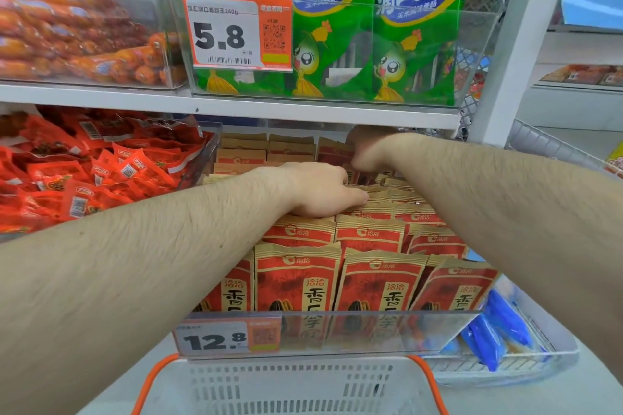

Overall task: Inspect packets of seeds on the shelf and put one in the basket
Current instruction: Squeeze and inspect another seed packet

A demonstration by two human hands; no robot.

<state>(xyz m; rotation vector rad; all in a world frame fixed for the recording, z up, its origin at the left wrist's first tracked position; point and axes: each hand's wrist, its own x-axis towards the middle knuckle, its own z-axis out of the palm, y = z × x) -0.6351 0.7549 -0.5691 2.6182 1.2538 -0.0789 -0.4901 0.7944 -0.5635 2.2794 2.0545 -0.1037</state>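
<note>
Rows of red and tan seed packets (296, 274) stand upright in a clear bin (337, 330) on the lower shelf. My left hand (317, 187) lies on the middle rows, its fingers curled down over the tops of the packets and its thumb pointing right. My right hand (367, 150) reaches deeper, just under the shelf board, with its fingers curled round the top of a packet in the back rows. What lies under either palm is hidden. A white basket with orange handles (286, 387) sits below the bin at the bottom edge.
A bin of small red snack packets (101, 172) stands to the left. Above are green sausage packs (337, 44) and orange sausages (84, 40). Blue packets (499, 330) lie in a wire tray at the lower right. A white shelf post (512, 44) rises on the right.
</note>
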